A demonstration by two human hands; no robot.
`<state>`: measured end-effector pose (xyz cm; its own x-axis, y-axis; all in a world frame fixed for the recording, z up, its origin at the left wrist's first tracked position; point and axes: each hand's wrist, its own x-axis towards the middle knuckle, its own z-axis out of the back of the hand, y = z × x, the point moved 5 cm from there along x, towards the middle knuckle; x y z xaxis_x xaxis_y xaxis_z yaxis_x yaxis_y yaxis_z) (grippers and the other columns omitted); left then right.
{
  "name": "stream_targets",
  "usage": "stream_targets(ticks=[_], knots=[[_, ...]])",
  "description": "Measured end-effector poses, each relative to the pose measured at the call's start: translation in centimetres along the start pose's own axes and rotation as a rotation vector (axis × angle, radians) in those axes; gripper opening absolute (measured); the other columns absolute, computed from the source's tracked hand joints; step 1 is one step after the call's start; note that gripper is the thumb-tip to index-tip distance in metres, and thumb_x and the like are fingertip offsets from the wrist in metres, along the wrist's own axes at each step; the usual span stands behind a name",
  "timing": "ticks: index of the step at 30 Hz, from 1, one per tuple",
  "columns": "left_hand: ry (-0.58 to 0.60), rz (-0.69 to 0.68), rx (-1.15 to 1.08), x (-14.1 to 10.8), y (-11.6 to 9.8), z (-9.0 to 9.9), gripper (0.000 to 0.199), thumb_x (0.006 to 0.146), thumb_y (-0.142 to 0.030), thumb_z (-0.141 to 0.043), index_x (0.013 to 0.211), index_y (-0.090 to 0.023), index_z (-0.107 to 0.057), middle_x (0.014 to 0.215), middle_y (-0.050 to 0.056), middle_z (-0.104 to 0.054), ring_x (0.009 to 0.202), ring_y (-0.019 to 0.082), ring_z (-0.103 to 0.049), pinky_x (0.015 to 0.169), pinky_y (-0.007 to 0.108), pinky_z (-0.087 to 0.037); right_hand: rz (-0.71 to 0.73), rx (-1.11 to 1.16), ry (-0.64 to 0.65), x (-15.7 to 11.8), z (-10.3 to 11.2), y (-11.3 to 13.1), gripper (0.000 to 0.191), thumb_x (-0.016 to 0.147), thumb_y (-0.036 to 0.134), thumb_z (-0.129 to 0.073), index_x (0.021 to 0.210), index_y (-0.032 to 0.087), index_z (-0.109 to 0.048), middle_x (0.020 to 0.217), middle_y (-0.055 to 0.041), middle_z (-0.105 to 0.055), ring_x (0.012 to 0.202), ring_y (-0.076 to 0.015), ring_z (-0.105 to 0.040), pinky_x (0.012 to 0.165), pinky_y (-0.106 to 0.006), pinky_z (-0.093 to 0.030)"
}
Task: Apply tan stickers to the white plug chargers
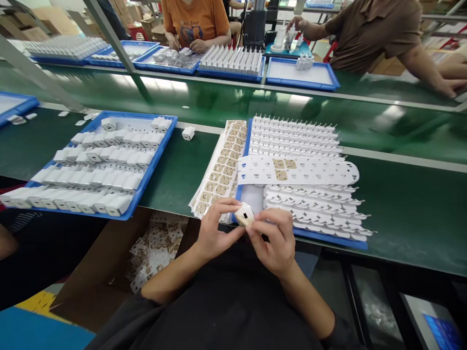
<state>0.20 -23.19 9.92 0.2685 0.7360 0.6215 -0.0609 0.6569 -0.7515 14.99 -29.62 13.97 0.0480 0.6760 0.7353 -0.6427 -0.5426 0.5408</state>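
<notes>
Above the near edge of the right tray, a white charger plug [243, 212] with a dark port slot is held between both hands. My left hand [215, 227] is closed around its left side, thumb below and fingers on top. My right hand [276, 237] is closed in a pinch at its lower right, on a tan sticker [242, 222] lying against the plug's face. Whether the sticker is fully stuck down I cannot tell. Just beyond, a mostly used sticker sheet [321, 170] rests across rows of white plugs [292, 136] in the blue tray [330, 242].
Left of that tray lies a stack of sticker sheets [222, 167]. Another blue tray [170, 127] holds rows of chargers, with one loose charger [188, 133] nearby. Scrap sheets fill a cardboard box [82, 291] below. Across the green belt [219, 99], people work beside more trays.
</notes>
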Motion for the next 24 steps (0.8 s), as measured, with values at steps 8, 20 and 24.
stream_targets(ticks=[8,20,24], knots=[[-0.155,0.200,0.291,3.5,6.3,5.8,0.043,0.083,-0.028,-0.075,0.122,-0.019,-0.059,0.112,0.007,-0.067,0.099,0.019,-0.067,0.086,0.032,-0.057,-0.136,0.421,0.506,-3.9,-6.7,0.2,0.009,0.097,0.018,-0.058,0.094,0.023,-0.065,0.082,-0.0033,-0.073,0.073,-0.0159,-0.067,0.068,-0.028,-0.055],[-0.031,0.360,0.864,17.5,18.8,8.0,0.031,0.086,-0.015,-0.066,0.116,-0.016,-0.058,0.127,0.014,-0.064,0.129,0.030,-0.052,0.109,0.042,-0.040,-0.229,0.372,0.630,-8.2,-10.4,-2.7,0.018,0.098,0.026,-0.054,0.097,0.024,-0.072,0.089,-0.0072,-0.077,0.082,-0.0214,-0.072,0.076,-0.033,-0.057],[-0.059,0.434,0.896,17.6,20.6,8.2,0.028,0.081,-0.021,-0.069,0.106,-0.016,-0.058,0.122,0.015,-0.064,0.126,0.032,-0.052,0.107,0.042,-0.042,-0.333,0.344,0.661,-11.8,-12.0,-4.5,0.016,0.088,0.037,-0.059,0.095,0.034,-0.072,0.089,-0.0036,-0.079,0.083,-0.0255,-0.074,0.076,-0.037,-0.059]])
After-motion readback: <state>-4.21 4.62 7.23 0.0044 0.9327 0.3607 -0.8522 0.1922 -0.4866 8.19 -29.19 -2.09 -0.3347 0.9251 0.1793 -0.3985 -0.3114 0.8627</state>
